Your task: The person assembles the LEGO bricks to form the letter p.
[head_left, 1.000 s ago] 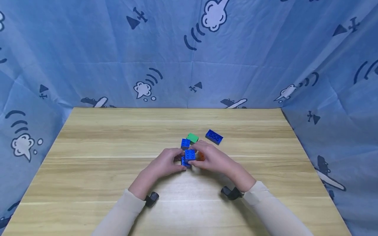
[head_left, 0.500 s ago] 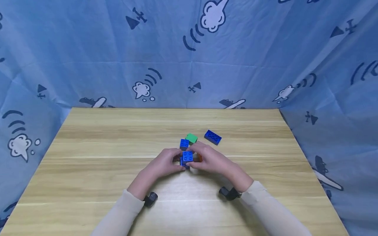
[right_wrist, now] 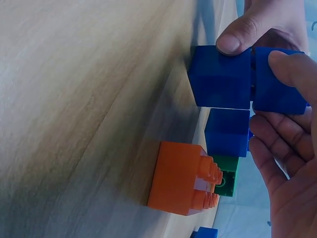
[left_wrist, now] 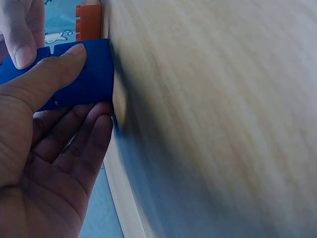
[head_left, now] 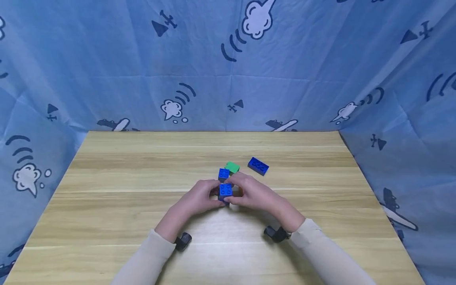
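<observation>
My left hand (head_left: 203, 196) grips a lower blue toy brick (left_wrist: 94, 74) that stands on the table, thumb on its near face and fingers behind. Directly above it, my right hand (head_left: 249, 191) pinches a second blue brick (head_left: 225, 189), whose four-sided studded top faces up in the head view. The right wrist view has the upper brick (right_wrist: 282, 82) lined up over the lower brick (right_wrist: 220, 77), a narrow gap with studs showing between them. Just behind stands another small blue brick (head_left: 223, 174). An orange brick (right_wrist: 178, 178) is close by the right hand, mostly hidden in the head view.
Beyond the small blue brick lies a green brick (head_left: 232, 166). A longer dark blue brick (head_left: 258, 166) rests farther back to the right. The wooden table (head_left: 142, 166) ends at a blue printed curtain (head_left: 199, 51) behind and at the sides.
The right hand has shifted slightly left with its blue brick, which now covers most of the lower one in the head view. The left hand stays in place.
</observation>
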`<act>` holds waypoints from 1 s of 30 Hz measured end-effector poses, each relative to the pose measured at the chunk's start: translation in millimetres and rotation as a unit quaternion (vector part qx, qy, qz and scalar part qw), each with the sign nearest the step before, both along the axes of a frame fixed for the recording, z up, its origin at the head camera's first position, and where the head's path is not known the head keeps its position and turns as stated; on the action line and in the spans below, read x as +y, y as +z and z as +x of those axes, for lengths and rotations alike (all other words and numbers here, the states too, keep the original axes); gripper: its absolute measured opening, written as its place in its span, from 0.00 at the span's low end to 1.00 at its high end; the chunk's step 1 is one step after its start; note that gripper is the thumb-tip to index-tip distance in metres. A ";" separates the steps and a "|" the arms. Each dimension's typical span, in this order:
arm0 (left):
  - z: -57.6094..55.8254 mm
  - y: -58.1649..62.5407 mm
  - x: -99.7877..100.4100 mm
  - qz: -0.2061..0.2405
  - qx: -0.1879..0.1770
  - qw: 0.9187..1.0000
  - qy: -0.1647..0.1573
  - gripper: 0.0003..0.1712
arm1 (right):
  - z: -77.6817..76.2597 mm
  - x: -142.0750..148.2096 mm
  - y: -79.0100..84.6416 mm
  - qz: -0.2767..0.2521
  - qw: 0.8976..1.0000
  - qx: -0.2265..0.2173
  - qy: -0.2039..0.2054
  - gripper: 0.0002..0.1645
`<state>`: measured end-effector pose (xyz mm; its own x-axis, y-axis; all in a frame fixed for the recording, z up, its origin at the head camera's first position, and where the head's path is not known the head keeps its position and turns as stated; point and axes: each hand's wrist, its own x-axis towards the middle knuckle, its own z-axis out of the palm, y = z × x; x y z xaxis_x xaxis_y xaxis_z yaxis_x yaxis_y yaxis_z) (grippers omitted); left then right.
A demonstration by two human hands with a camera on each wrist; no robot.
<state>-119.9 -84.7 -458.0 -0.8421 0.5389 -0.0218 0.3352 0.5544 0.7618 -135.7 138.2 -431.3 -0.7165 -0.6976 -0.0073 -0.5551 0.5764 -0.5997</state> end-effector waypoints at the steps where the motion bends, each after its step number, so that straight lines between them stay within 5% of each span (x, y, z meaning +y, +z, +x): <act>1: 0.2 -0.3 0.4 -0.001 0.000 1.000 0.001 0.17 | 0.0 0.0 0.2 0.001 1.000 -0.001 0.001 0.20; 30: 0.8 1.0 2.6 -0.005 -0.014 1.000 0.013 0.21 | -0.2 0.2 -3.9 0.003 1.000 -0.012 -0.004 0.21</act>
